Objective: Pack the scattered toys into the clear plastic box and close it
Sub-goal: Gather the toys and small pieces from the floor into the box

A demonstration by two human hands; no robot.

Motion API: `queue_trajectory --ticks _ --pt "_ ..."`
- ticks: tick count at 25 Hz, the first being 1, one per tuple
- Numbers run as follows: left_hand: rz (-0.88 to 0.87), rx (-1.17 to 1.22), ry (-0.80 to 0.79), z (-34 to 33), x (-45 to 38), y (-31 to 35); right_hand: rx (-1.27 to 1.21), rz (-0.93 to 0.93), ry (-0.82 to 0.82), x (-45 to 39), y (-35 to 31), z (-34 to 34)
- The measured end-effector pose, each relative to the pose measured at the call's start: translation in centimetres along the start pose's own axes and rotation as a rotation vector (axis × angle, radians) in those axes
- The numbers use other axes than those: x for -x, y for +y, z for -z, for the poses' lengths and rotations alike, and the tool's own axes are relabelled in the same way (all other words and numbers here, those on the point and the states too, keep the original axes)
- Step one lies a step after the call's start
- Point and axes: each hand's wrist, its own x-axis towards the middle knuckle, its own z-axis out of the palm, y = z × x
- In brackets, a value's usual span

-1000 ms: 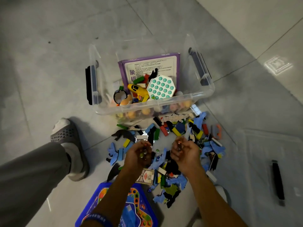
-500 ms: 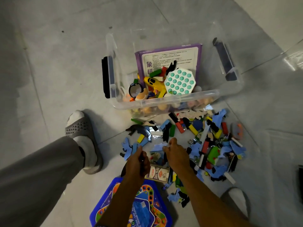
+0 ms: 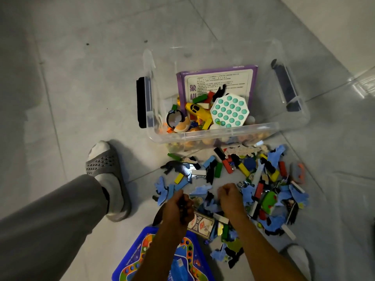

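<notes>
- Blue foam cut-outs [image 3: 205, 189] and small coloured wooden blocks [image 3: 243, 169] make up most of the scattered pile on the floor, spread from just below the near wall of the clear plastic box [image 3: 213, 134] out to your right foot.
- You should find these pieces light and stiff enough to scoop by the handful; the flat foam ones probably lie tight to the tile, so slide a fingertip under an edge rather than pinching from above.
- Your left hand [image 3: 178, 207] is curled round a few small dark pieces, which I cannot identify.
- Your right hand [image 3: 230, 196] is bunched in a fist low over the middle of the pile; whether it holds anything, I cannot tell.
- Just beside your left hand lies a card deck box [image 3: 200, 224]; take it by its long sides, as it looks rigid and smooth.
- At the bottom edge, the blue game board [image 3: 162, 258] is broad and flat; it likely needs both hands on opposite edges.
- Already in the box are a purple booklet [image 3: 219, 82], a pop-it toy [image 3: 229, 111] and a yellow car [image 3: 197, 111].
- No lid is on the box yet.
</notes>
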Motion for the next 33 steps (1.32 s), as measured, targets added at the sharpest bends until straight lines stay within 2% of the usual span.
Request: queue_trajectory --ticks 3,5,7,10,14,18,23,26,33 --pt "-0.09 0.1 -0.04 -1.6 1.3 0.3 -0.961 -0.194 -0.317 2.0 -2.9 2.4" --pt "-0.15 0.186 -0.086 -3.8 2.7 1.2 -1.27 -0.139 -0.503 4.6 -6.3 4.4" --pt "-0.179 0.221 -0.155 -6.9 4.7 2.6 -1.401 -0.026 -0.582 7.3 -10.6 6.2" --pt "-0.268 0.164 -0.2 -12.0 8.0 6.2 -1.474 0.044 -0.437 9.6 -18.0 8.5" --pt "-0.331 0.214 -0.146 -17.4 9.5 11.8 -1.405 0.0 -0.327 10.6 -23.7 10.5" --pt "-0.295 0.252 -0.167 -18.6 8.0 12.8 -1.374 -0.06 -0.275 9.6 -22.6 9.0" --pt "-0.295 0.339 -0.079 -19.3 7.2 11.1 -1.544 -0.138 -0.198 8.2 -21.8 6.6" --pt "-0.288 0.443 -0.057 -19.8 6.7 11.3 -1.531 -0.146 -0.186 7.9 -22.7 6.7" --pt "-0.201 0.383 -0.177 -19.1 5.4 13.0 -1.543 -0.159 -0.224 7.8 -24.1 6.5"
